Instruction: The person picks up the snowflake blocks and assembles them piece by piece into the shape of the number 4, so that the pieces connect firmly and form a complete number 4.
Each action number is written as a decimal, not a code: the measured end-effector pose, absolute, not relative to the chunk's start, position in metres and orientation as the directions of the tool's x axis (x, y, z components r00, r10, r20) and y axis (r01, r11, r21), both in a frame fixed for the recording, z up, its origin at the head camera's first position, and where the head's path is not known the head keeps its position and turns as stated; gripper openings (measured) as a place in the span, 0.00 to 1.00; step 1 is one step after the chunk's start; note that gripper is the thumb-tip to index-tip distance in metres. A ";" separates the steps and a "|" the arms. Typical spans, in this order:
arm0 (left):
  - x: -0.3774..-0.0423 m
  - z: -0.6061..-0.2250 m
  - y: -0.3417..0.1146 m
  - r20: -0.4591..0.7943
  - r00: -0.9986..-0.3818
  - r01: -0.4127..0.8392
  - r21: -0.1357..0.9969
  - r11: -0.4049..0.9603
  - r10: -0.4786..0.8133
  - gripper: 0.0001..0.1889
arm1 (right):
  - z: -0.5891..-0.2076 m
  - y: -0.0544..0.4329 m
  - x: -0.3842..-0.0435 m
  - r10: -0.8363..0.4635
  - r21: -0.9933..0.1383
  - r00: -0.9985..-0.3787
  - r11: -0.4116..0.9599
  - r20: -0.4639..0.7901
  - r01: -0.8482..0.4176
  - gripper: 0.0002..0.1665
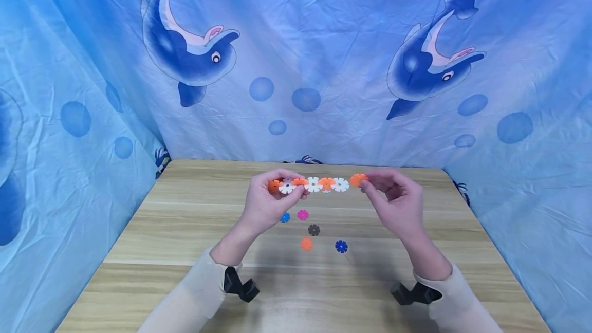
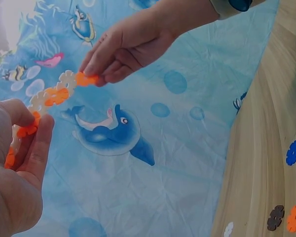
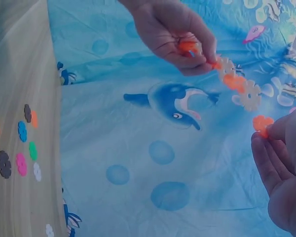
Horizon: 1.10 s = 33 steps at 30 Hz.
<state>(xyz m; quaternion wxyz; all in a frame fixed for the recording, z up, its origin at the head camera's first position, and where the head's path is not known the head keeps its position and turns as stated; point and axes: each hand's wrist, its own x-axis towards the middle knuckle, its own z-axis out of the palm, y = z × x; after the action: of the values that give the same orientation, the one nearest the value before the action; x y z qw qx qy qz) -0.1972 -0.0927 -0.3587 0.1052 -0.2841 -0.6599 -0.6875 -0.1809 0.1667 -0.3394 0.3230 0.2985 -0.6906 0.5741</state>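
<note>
My left hand [image 1: 263, 203] pinches a chain of interlocked snowflake discs [image 1: 313, 184], alternating orange and white, between thumb and fingers. The chain stretches to the right above the table, and a white snowflake disc [image 1: 340, 185] forms its free end. Part of the chain is hidden by the left fingers. Between thumb and fingertips, my right hand [image 1: 401, 203] holds a single orange snowflake disc [image 1: 358, 180]. In the right wrist view, a small gap separates this orange disc [image 3: 263, 125] from the white end disc [image 3: 250, 96].
Loose snowflake discs lie on the wooden table [image 1: 185, 240] below the hands: blue [image 1: 285, 217], pink [image 1: 302, 215], dark grey [image 1: 314, 230], orange [image 1: 307, 244] and dark blue [image 1: 341, 246]. A green disc [image 3: 33, 151] shows in the right wrist view. A dolphin-print curtain [image 1: 324, 40] surrounds the table.
</note>
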 end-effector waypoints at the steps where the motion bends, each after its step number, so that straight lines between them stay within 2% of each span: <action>1: -0.197 -0.359 -0.093 0.530 -0.817 0.520 0.848 -0.107 0.229 0.08 | -0.339 0.167 -0.181 -0.041 -0.595 -0.607 0.156 0.794 -0.789 0.13; 8: -0.198 -0.359 -0.092 0.529 -0.819 0.520 0.848 -0.102 0.221 0.08 | -0.337 0.166 -0.179 -0.062 -0.572 -0.588 0.167 0.807 -0.803 0.12; 33: -0.200 -0.363 -0.093 0.505 -0.827 0.502 0.861 -0.078 0.249 0.06 | -0.339 0.165 -0.175 -0.106 -0.613 -0.628 0.147 0.771 -0.776 0.13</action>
<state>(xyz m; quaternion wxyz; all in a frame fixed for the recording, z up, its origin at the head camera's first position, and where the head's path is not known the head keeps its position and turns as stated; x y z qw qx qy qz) -0.2005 -0.0928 -0.3627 0.0934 -0.2792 -0.6725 -0.6790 -0.1754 0.1649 -0.3391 0.2934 0.3158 -0.6981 0.5716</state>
